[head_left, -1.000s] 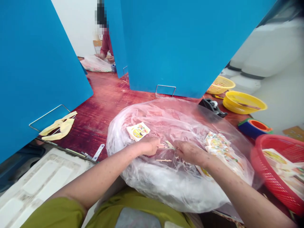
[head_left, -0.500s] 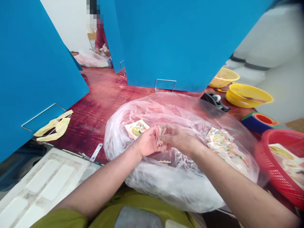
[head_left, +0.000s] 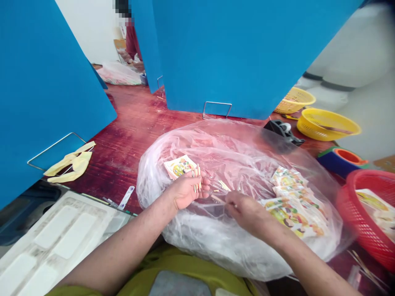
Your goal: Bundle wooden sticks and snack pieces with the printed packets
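Far left, a glossy blue panel [head_left: 46, 90] is standing on a thin wire foot [head_left: 55, 151], with a crumpled yellow cloth [head_left: 72, 162] lying beside it. Below them, a white ridged board [head_left: 61, 234] is sitting against the table edge. The left hand [head_left: 185, 191] is curling palm-up above a clear plastic bag [head_left: 197, 234], gripping several thin wooden sticks [head_left: 196, 179] upright between its fingers, just beside a printed paper packet [head_left: 180, 166] lying inside the crinkled film. The right hand [head_left: 243, 209] is closing in a pinch on what looks like one more stick, though blur hides the fingertips. Further right, a heap of glossy printed packets [head_left: 294, 205] is lying in the bag. Beyond it, a black tape dispenser [head_left: 282, 131], two woven yellow plastic baskets [head_left: 294, 100] [head_left: 327, 125], a blue-and-orange tape roll [head_left: 341, 161] and a red mesh basket [head_left: 364, 213] are sitting on the table [head_left: 138, 131], whose dark red wood is scuffed and streaky. Past a second blue panel [head_left: 231, 53], a person [head_left: 132, 43] is working at another bag. Compared with the earlier view, the hands are drawing apart and the packet heap is showing larger.
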Action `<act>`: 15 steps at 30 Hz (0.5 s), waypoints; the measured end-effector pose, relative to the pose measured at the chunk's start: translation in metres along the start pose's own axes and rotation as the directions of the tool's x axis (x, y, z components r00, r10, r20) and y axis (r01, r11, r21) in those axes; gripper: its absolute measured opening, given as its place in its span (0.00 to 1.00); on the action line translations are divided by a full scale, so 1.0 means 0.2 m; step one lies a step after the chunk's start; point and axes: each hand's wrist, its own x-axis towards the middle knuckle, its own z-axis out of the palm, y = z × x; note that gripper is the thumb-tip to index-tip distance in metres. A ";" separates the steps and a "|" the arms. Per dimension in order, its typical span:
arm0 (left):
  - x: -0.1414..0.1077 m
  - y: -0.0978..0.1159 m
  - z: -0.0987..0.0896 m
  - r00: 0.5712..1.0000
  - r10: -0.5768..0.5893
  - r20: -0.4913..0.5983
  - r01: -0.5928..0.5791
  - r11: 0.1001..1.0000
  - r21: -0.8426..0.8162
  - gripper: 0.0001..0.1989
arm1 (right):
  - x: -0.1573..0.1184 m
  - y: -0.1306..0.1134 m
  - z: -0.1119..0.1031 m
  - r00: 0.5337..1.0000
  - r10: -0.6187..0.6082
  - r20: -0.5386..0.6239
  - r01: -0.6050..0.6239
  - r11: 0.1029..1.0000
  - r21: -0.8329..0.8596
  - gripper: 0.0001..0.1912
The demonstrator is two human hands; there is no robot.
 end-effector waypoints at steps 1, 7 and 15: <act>0.00 -0.01 0.01 1.000 0.009 0.004 -0.009 1.000 0.010 0.06 | 0.01 0.00 -0.03 0.996 0.031 -0.088 -0.023 0.995 0.096 0.09; 0.02 -0.10 0.12 0.996 0.085 0.029 -0.082 0.992 -0.097 0.03 | 0.14 -0.14 -0.07 0.968 0.125 -0.219 -0.056 0.953 0.297 0.09; 0.00 0.01 0.07 0.997 0.061 -0.051 -0.061 0.998 0.010 0.05 | -0.06 -0.25 0.10 0.937 -0.349 -0.028 0.345 0.934 -0.092 0.09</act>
